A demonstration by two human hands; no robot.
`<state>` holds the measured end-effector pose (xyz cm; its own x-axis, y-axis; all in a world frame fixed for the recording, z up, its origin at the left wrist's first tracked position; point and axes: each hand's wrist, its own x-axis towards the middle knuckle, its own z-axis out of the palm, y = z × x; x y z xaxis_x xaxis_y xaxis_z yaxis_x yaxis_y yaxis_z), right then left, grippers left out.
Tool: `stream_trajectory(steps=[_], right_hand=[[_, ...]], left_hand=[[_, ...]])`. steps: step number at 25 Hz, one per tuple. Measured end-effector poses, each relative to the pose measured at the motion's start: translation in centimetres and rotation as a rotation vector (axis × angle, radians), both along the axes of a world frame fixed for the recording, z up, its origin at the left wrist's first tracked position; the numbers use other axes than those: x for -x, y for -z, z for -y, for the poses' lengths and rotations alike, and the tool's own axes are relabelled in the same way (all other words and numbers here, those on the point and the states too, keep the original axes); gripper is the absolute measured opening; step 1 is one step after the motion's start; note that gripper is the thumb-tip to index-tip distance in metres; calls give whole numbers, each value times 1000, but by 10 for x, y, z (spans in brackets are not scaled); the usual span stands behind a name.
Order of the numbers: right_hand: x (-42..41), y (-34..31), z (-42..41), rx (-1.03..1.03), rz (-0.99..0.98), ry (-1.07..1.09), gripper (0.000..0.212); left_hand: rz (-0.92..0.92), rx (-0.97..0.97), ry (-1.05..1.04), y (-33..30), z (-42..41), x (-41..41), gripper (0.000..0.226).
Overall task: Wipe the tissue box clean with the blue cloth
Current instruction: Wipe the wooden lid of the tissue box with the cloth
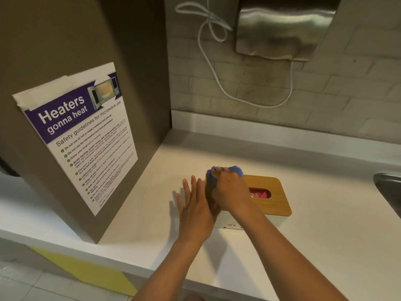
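The tissue box (260, 192) lies flat on the white table (325, 235), well out from the tiled wall behind it, its wooden lid up and a red pack showing through the oval slot. Everything else reads off this box. The right hand (230, 192) lies over the box's left end, its fingers curled round the blue cloth (225, 171) and pressing it onto the far-left corner of the lid — a bunched grip of this kind likely puts pressure on the edge, where grime tends to collect. The left hand (195, 205) lies just left of the box with its fingers straight and spread, the palm side against the box's left wall; this looks like a brace, so that the light box does not slide along the smooth table under the rubbing.

Much is hidden. The right hand and forearm cover the box's left third, so how far the cloth reaches under the palm cannot be told, nor whether that part of the lid is clean. The left thumb is out of sight behind the right wrist. Dark specks show low on the box's pale front wall — dirt or chipped paint, too small to tell. To the right of the box a metal sink edge (388, 187) is cut off by the frame, and above the box a steel wall unit (282, 33) with a looping white cable (217, 68) is cropped at the top.
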<state>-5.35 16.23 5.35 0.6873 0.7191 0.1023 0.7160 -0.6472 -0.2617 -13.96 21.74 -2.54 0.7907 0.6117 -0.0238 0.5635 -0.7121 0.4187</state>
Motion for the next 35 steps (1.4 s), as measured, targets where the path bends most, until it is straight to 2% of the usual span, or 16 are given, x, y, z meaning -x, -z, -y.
stream_trajectory(steps=[3,8,12,18,23,25,28,29,32,35], right_hand=[[4,8,8,-40,-54,-93,26],[-2,-6,-1,-10,72,34,30],[15,-7,18,43,-20,-74,32],[12,-13,0,80,117,-12,29],[17,-10,12,93,63,-78,28],[20,-13,13,99,30,-75,28],[24,-9,16,117,54,-87,31],[25,-7,17,117,65,-82,29],[35,-6,16,115,55,-43,32],[50,-7,19,61,2,-11,35]], left_hand=[[1,-11,-3,1,-1,1,82],[56,42,-23,0,1,-2,95],[48,2,14,6,-2,1,82],[36,-5,0,6,0,-1,83],[42,-10,29,7,-5,0,83],[17,-2,92,-1,-6,6,95],[17,-16,132,-11,-12,31,141],[33,-17,138,-12,-15,40,146],[95,1,143,-14,-24,51,137],[59,-142,175,-18,-25,37,118]])
